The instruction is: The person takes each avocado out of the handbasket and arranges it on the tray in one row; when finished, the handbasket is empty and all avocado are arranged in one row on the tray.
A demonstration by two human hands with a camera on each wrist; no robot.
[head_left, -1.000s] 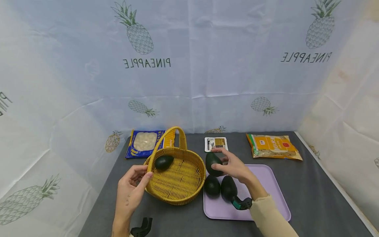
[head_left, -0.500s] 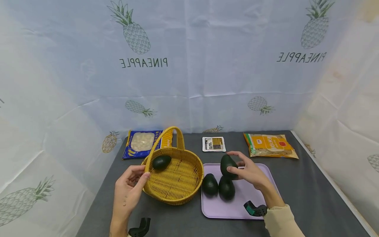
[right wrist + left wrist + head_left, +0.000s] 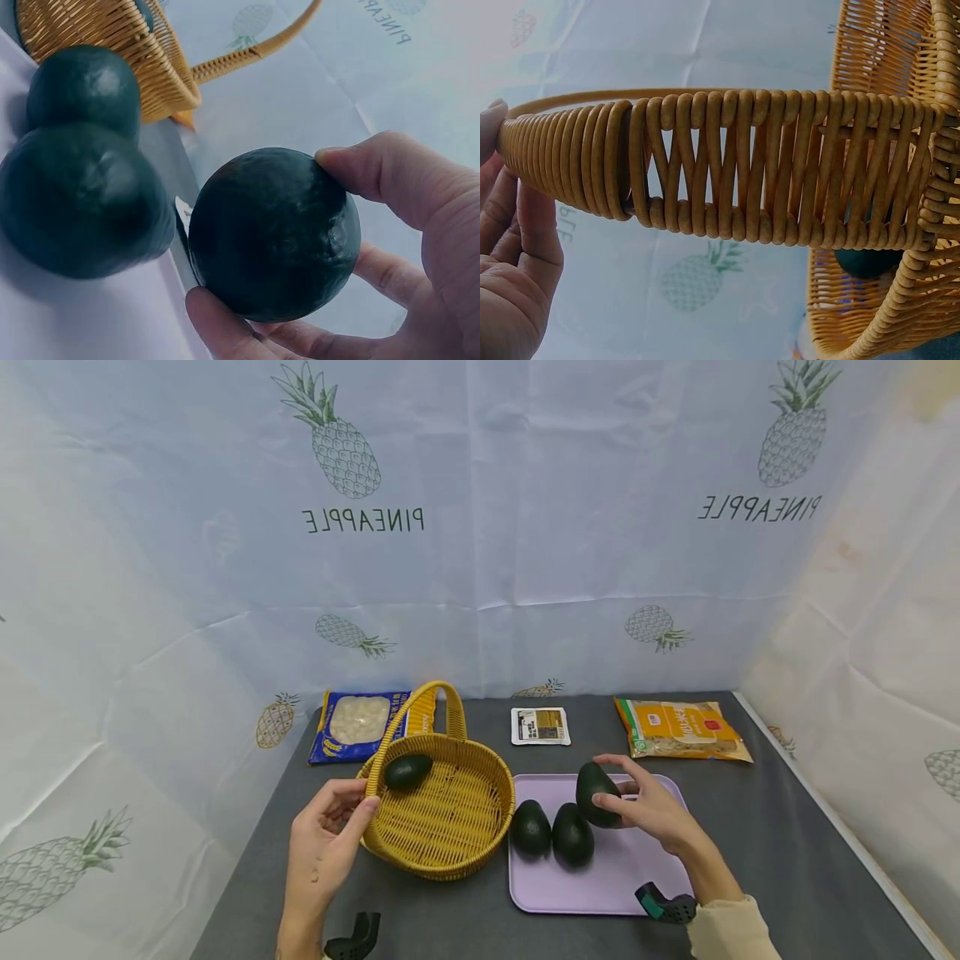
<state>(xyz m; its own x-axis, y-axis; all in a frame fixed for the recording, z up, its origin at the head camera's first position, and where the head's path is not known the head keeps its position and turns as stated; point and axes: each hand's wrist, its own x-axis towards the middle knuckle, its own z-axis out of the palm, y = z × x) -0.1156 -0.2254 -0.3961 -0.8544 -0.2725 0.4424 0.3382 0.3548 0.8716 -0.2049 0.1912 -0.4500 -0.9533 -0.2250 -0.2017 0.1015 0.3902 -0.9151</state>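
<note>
My right hand (image 3: 651, 806) grips a dark green avocado (image 3: 597, 794) between thumb and fingers, over the lilac tray (image 3: 637, 877). Two more avocados lie side by side on the tray's left part: one avocado (image 3: 531, 829) by the edge, the other avocado (image 3: 573, 836) nearer the held one. With thumb and fingers, my left hand (image 3: 324, 842) pinches the handle (image 3: 727, 165) of a yellow wicker basket (image 3: 435, 866) left of the tray. Inside the basket, at its far left, lies an avocado (image 3: 408, 772). In the right wrist view the held avocado (image 3: 274, 234) appears apart from the other two.
Behind the basket lies a blue and yellow bag (image 3: 360, 720). A small white packet (image 3: 540, 727) is at the back middle, and an orange bag (image 3: 684, 729) at the back right. A pineapple-print cloth (image 3: 480, 527) hangs behind the dark grey table (image 3: 442, 918).
My right hand has moved right and slightly nearer with the avocado, from the tray's left end to above its middle. The left hand stays on the basket handle.
</note>
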